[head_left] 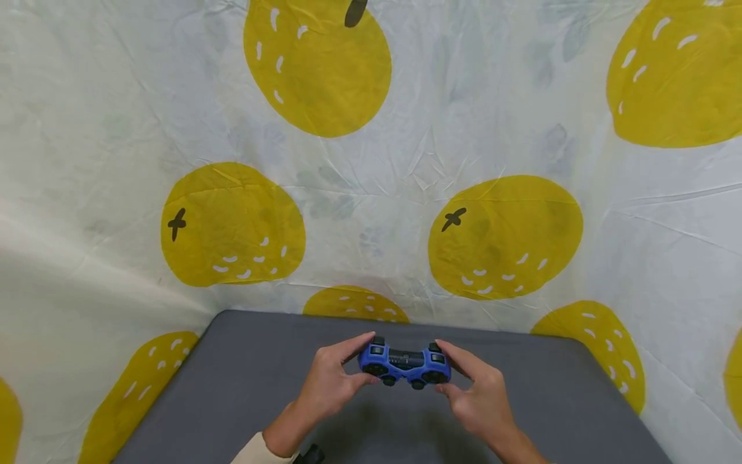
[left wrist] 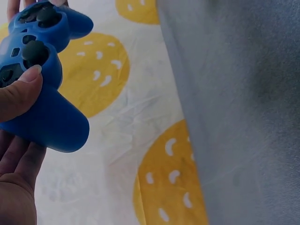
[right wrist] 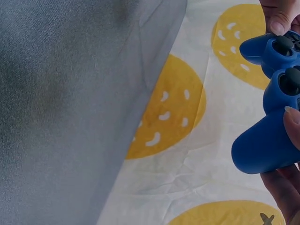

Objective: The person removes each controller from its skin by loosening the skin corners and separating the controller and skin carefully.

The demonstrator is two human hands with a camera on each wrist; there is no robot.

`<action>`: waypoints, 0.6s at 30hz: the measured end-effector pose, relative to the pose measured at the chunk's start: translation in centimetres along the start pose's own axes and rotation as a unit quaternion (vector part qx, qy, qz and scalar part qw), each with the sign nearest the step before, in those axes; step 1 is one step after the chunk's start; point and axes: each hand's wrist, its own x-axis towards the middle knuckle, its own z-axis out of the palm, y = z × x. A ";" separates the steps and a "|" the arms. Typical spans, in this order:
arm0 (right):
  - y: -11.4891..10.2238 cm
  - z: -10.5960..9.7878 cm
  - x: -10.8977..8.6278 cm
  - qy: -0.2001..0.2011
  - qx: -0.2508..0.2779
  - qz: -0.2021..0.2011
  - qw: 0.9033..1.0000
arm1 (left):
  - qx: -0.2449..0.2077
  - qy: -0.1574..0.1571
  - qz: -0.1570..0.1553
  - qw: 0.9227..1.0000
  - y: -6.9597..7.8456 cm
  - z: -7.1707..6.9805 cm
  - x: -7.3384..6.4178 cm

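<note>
White sheeting (head_left: pixel 371 154) printed with big yellow fruits (head_left: pixel 234 225) fills the upper part and both sides of the head view, and below it a dark grey, cloth-covered desk (head_left: pixel 232 393) spreads across the lower middle. Over the desk, low and just right of centre, a blue and black game controller (head_left: pixel 404 365) is held up between two hands. At its left end, the left hand (head_left: pixel 333 380) grips with the fingers bent, index finger at the upper edge and thumb at the lower; the left wrist view shows that thumb by a black thumbstick (left wrist: pixel 35 53), with other fingers under the blue handle. At the other end, the right hand (head_left: pixel 482 390) grips in much the same way, its thumb and index finger closed on the controller. At the bottom edge, a cream sleeve (head_left: pixel 262 451) covers the left forearm, with a black object (head_left: pixel 312 455) beside it, cut off by the frame.
</note>
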 end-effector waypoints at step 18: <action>1.0 0.0 -0.2 0.056 -0.017 -0.090 0.994 | 0.082 -0.005 0.093 0.992 0.6 -0.6 0.3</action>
